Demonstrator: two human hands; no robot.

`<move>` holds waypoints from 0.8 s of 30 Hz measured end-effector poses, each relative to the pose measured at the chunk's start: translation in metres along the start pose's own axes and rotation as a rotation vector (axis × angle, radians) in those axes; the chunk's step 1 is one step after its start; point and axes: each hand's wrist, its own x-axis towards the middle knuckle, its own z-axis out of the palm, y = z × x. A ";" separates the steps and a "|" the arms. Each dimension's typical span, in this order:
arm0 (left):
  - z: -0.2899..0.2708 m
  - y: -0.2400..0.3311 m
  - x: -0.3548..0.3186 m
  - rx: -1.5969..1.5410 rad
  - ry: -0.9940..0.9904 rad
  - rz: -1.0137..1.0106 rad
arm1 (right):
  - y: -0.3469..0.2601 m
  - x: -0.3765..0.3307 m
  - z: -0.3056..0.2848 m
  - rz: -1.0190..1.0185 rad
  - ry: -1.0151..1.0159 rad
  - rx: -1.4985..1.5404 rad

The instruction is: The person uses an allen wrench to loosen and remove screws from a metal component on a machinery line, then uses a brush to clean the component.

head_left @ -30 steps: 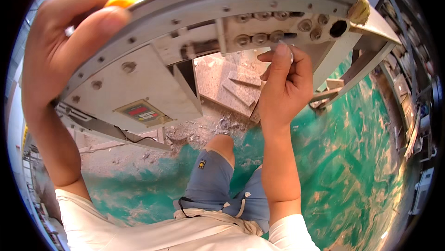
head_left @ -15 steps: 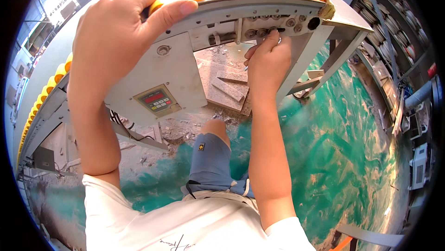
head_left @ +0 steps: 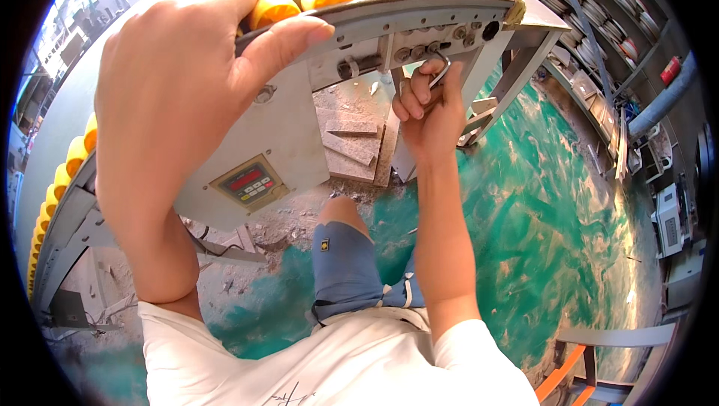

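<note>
So the left hand (head_left: 176, 99) is gripping the top edge of the grey machine frame (head_left: 419, 13), fingers curled closed over it next to the yellow rollers (head_left: 273, 10). Right hand (head_left: 428, 102) is reaching up under the frame, fingers closed around a small metal hook (head_left: 442, 69) by the round buttons (head_left: 408, 52).

Green-painted concrete floor (head_left: 539, 204) filling the centre and right of the frame, worn to bare grey toward the lower left. Cut stone slabs (head_left: 352, 144) stacked flat at upper centre, under the machine. Dust and small rubble (head_left: 255, 241) scattered around left of centre.
</note>
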 end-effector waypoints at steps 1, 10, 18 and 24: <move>-0.001 0.002 0.001 0.003 -0.022 -0.022 | 0.002 0.001 -0.005 0.000 -0.077 0.029; -0.008 0.019 0.005 -0.112 -0.092 -0.193 | 0.019 0.042 -0.048 0.164 -0.722 0.409; 0.003 0.020 0.011 -0.120 -0.052 -0.268 | -0.073 0.070 -0.071 0.393 -0.729 -0.597; 0.006 0.031 0.009 -0.126 0.017 -0.339 | -0.100 0.073 -0.054 0.315 -0.753 -0.950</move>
